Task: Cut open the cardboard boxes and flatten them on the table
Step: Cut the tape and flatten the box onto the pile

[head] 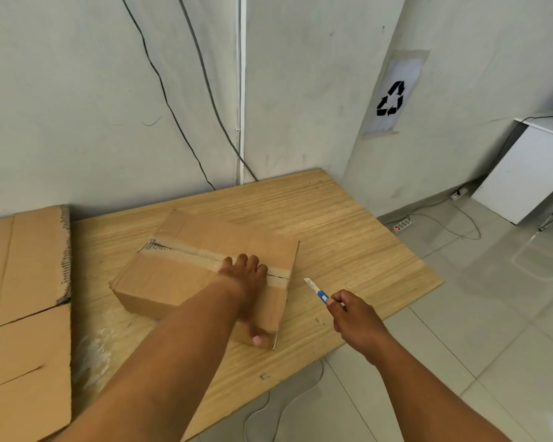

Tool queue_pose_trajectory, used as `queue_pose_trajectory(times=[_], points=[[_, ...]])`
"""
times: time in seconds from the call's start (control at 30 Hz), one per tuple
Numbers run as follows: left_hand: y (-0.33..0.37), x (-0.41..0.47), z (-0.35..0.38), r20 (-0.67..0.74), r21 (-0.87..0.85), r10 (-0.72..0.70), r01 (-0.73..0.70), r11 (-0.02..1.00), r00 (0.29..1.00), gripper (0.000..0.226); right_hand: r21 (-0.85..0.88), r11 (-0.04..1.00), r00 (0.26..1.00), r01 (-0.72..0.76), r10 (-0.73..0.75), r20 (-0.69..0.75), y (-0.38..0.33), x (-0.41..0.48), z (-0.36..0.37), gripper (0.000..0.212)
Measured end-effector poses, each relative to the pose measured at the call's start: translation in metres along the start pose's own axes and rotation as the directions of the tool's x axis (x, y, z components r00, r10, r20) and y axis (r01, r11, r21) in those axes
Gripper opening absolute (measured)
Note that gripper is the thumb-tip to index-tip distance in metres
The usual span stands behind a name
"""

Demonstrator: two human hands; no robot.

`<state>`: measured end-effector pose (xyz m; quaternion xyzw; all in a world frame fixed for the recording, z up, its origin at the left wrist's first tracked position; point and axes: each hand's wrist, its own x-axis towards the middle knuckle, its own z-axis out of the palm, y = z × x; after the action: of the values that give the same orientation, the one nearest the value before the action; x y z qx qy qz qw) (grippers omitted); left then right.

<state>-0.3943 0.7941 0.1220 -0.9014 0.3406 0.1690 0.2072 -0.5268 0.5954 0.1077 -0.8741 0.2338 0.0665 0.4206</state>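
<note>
1 box under the flat left hand, right hand gripping a cutter, flattened cardboard nearby.

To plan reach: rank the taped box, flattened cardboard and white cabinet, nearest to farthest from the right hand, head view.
1. taped box: just left of the right hand holding the knife.
2. flattened cardboard: table's far left.
3. white cabinet: far right, across the floor.

Reaches fwd w/ bare L arm, elbow nearly straight; presses L hand palm-down on box top, fingers straight & slightly spread, thumb hooked over near edge. Holds R hand off to the R, apart from L, fingers curled round cutter handle, blade pointing fwd-left; forearm bare.
</note>
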Motion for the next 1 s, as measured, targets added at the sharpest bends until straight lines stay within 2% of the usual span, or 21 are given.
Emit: queue_pose_trajectory(times=[0.13, 0.23, 0.33, 0.5, 0.7, 0.8, 0.9, 1.0], points=[[-0.008, -0.004, 0.0, -0.066, 0.135, 0.11, -0.1, 0.986, 0.992, 0.144, 0.013, 1.0, 1.0, 0.014, -0.015, 0.014, -0.006, 0.001, -0.004, 0.024], [-0.012, -0.01, 0.005, -0.144, 0.173, 0.195, -0.169, 0.97, 0.97, 0.14, -0.016, 0.998, 0.998, 0.058, -0.058, 0.03, -0.013, 0.007, -0.004, 0.017], [-0.018, -0.015, 0.008, -0.164, 0.201, 0.254, -0.22, 0.955, 0.953, 0.14, -0.111, 0.988, 0.994, 0.108, -0.105, 0.037, -0.023, 0.016, -0.001, 0.009], [-0.021, -0.018, 0.01, -0.184, 0.238, 0.272, -0.226, 0.945, 0.944, 0.145, -0.251, 0.957, 0.989, 0.145, -0.13, 0.076, -0.033, 0.024, 0.007, 0.017], [-0.019, -0.02, 0.007, -0.189, 0.214, 0.261, -0.219, 0.952, 0.947, 0.144, -0.35, 0.908, 0.965, 0.231, -0.169, 0.199, -0.039, 0.019, 0.003, 0.013], [-0.019, -0.02, 0.003, -0.222, 0.168, 0.233, -0.198, 0.966, 0.947, 0.137, -0.465, 0.844, 0.941, 0.266, -0.122, 0.317, -0.038, 0.01, 0.01, 0.011], [-0.022, -0.02, -0.001, -0.197, 0.112, 0.235, -0.216, 0.97, 0.952, 0.137, -0.407, 0.888, 0.959, 0.216, -0.115, 0.257, -0.027, 0.003, 0.02, 0.013], [-0.032, -0.025, 0.003, -0.128, -0.106, 0.225, -0.239, 0.965, 0.966, 0.121, -0.332, 0.935, 0.988, 0.129, -0.093, 0.123, -0.013, 0.002, 0.0, 0.016]])
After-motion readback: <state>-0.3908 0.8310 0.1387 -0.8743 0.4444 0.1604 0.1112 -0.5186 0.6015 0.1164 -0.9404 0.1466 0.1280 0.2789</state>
